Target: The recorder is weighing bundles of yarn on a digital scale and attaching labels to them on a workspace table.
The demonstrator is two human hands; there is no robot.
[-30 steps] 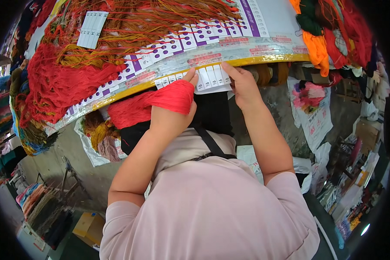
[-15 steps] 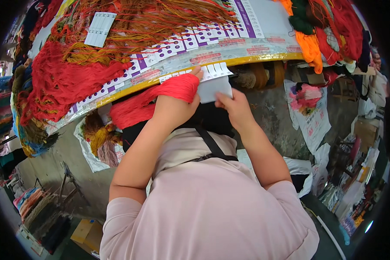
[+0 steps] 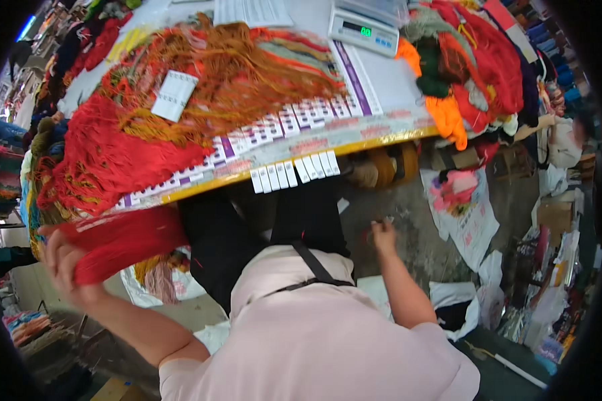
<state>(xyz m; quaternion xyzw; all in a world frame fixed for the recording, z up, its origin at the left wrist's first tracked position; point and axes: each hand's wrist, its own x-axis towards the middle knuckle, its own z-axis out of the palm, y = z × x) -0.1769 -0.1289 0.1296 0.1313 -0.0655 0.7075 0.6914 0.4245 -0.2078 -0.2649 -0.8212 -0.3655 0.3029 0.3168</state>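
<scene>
Out at the left, below the table's edge, my left hand (image 3: 65,266) holds a red yarn skein (image 3: 137,234); its fingers are bent and a little blurred. The skein stretches from the hand toward my black-clad lap. On the right, away from the table, my right hand (image 3: 383,238) is closed with its fingertips pinched. Something tiny and pale shows at those fingertips, too small to name. White label strips (image 3: 274,178) hang in a row from the table's yellow-taped front edge, between my two hands.
On the table (image 3: 408,123) lie a heap of brown and orange yarn (image 3: 241,73), red yarn (image 3: 114,150), a white card (image 3: 174,95) and a digital scale (image 3: 364,30). Orange yarn (image 3: 446,120) droops over the right edge. White plastic bags (image 3: 465,214) lie on the floor at right.
My left hand has swung left and down with the red skein. My right hand has let go of the white backing sheet and moved down. The label strips now hang from the table edge.
</scene>
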